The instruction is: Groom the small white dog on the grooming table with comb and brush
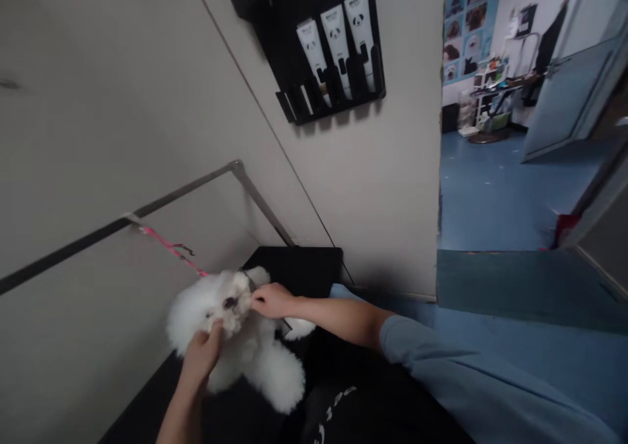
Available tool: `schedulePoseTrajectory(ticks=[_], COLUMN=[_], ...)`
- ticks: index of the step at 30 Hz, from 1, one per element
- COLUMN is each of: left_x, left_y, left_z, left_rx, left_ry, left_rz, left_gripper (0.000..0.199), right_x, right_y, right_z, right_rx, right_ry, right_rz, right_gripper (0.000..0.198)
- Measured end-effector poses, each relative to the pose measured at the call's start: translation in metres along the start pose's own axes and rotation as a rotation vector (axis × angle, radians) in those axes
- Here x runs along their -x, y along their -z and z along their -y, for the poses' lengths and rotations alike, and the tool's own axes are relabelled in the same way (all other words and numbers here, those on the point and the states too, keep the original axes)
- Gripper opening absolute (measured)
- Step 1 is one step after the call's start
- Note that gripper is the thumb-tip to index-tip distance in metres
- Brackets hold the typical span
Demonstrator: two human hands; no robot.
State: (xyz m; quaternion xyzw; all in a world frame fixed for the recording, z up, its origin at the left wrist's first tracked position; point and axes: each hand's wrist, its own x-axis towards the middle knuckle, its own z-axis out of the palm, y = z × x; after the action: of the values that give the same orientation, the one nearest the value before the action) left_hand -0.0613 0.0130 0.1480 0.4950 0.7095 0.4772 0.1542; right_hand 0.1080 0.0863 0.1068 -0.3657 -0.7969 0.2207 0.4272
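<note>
Both hands — left (202, 356), right (271, 300) — grip the white dog (245, 346); wall rack (294, 58) holds three tubes (337, 35).

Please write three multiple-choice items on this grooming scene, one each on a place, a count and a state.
1. Where does the small white dog sit?
A. on the black table by the wall
B. on the blue floor
C. in the wall rack

2. How many white tubes stand in the black wall rack?
A. one
B. three
C. five

3. What is the right hand doing?
A. resting flat on the table
B. gripping the metal bar
C. closed at the dog's face

Answers:
1 A, since the dog rests on the black table below the metal bar, tied to it by a pink leash.
2 B, since three tubes stand side by side.
3 C, since its fingers are curled at the dog's muzzle, while the left hand holds the dog under the chin.
</note>
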Motion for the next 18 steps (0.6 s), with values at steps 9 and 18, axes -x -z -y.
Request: schedulePoseTrajectory(ticks=[9, 18], left_x=[-0.001, -0.073], left_y=[-0.014, -0.019], left_z=[-0.013, -0.006], left_rx=[-0.270, 0.301], left_ry=[-0.519, -0.327], left_rz=[0.073, 0.239], left_gripper=[0.010, 0.040], right_x=[0.009, 0.044], right_y=[0.028, -0.006], right_z=[0.002, -0.096], right_rx=[0.083, 0.053], right_ry=[0.099, -0.242], right_rz=[0.048, 0.064], right_gripper=[0.024, 0.057])
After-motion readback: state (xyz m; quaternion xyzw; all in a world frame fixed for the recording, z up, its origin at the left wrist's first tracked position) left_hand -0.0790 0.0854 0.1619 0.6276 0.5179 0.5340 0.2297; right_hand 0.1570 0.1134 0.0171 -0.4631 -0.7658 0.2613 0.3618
